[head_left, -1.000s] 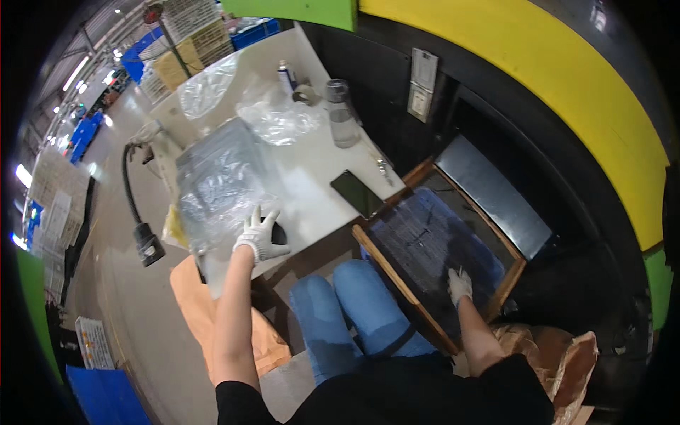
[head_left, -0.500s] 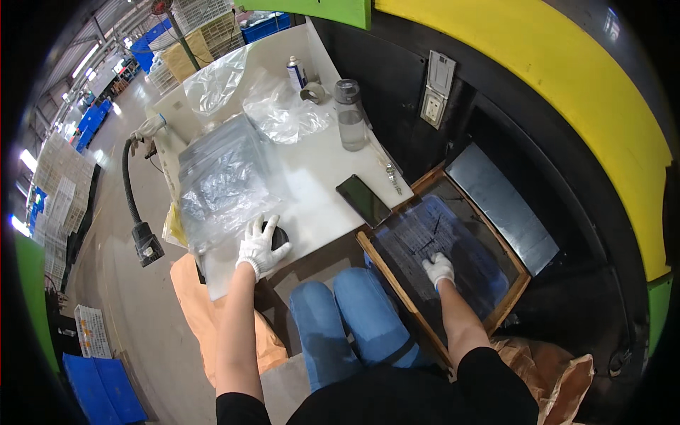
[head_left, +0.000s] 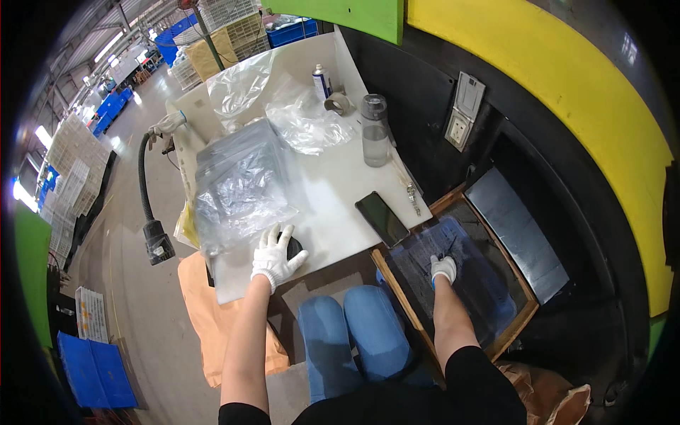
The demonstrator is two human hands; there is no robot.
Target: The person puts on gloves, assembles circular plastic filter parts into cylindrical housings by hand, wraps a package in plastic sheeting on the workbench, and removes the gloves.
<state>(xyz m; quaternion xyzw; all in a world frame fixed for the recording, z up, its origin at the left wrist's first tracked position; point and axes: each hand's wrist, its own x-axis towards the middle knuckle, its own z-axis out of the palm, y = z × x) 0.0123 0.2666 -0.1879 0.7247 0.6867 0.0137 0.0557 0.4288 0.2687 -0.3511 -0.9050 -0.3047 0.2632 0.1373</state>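
My left hand, in a white knit glove, lies on the white worktop with its fingers spread. A black rounded object shows between its thumb and forefinger, partly hidden by the hand. My right hand, gloved too, reaches into a wooden-framed tray at the right. Its fingers are curled together over dark material on a bluish clear plastic sheet or bin; what they hold is hidden. Thin dark pieces lie by the fingertips.
Stacked clear plastic bags cover the worktop's left side. A phone, a watch, a water bottle, a tape roll and a spray can stand or lie around. A lamp on a flexible neck hangs at the left.
The whole view has shifted, so the scene sits further right and lower. My right hand has moved slightly towards the thin dark pieces, its fingers more curled. My left hand stays by the black object.
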